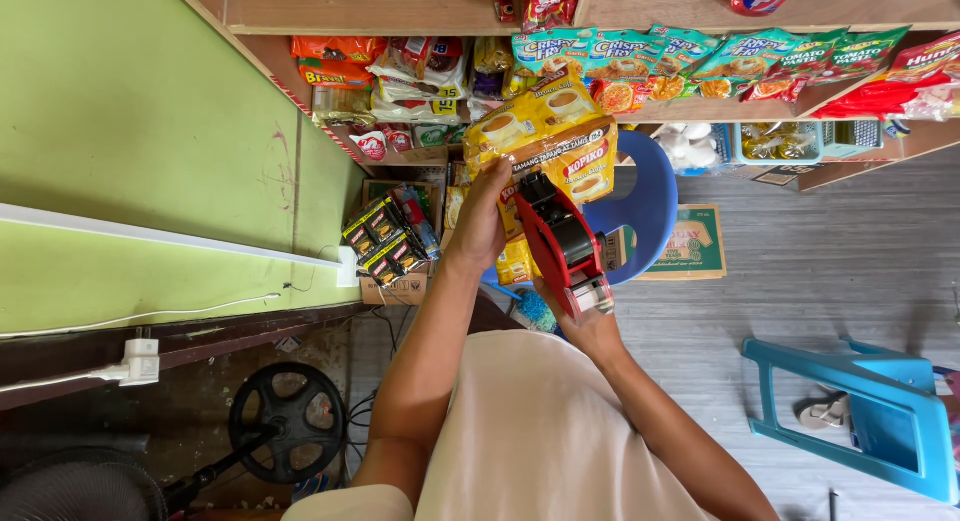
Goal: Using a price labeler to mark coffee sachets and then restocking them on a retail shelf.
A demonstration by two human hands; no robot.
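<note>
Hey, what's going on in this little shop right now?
A person stands in a small store, looking down at their own hands. The left hand holds up a yellow strip of coffee sachets, fingers wrapped round its lower edge. The right hand grips a red price-label gun with its head pressed against the sachets. Behind are wooden shelves hung with snack and seasoning packets, a blue plastic chair, and a turquoise stool lying on the grey floor.
</note>
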